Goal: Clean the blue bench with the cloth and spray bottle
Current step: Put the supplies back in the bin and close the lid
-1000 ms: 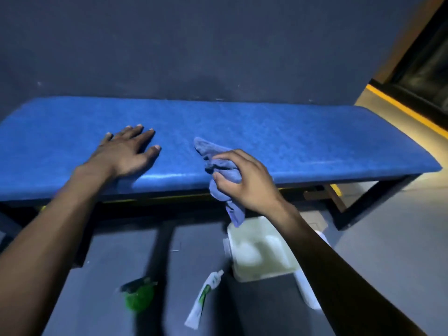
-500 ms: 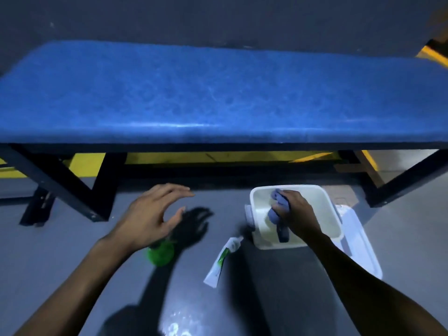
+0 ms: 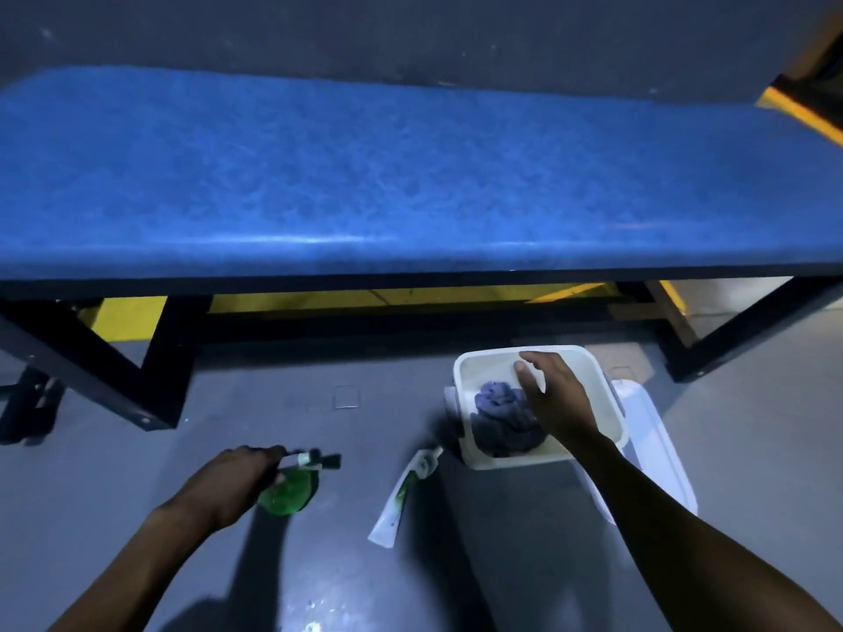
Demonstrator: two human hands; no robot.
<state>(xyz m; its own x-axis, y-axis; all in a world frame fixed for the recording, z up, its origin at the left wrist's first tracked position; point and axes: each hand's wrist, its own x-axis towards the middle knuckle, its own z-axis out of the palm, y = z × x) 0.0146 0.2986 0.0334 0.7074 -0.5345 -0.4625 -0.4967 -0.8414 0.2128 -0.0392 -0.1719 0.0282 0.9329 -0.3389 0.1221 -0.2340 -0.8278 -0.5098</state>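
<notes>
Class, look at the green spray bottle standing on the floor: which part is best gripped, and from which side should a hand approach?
Grip the narrow neck just under the spray head of the green spray bottle, coming from above and from the left. It stands upright with its round body low and its nozzle pointing right, so the neck is the slimmest reachable part. The left hand is already closing there.

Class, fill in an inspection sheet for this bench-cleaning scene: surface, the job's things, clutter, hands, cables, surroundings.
Surface: blue bench bare on top, glossy front edge.
Job's things: cloth crumpled inside the white tub on the floor; green spray bottle on the floor.
Clutter: white-and-green tube lying between bottle and tub; white lid beside the tub.
Hands: left hand gripping the bottle's trigger head; right hand open above the cloth.
Cables: nothing seen.
Surroundings: grey floor, dark wall, yellow floor marking under the bench.
</notes>
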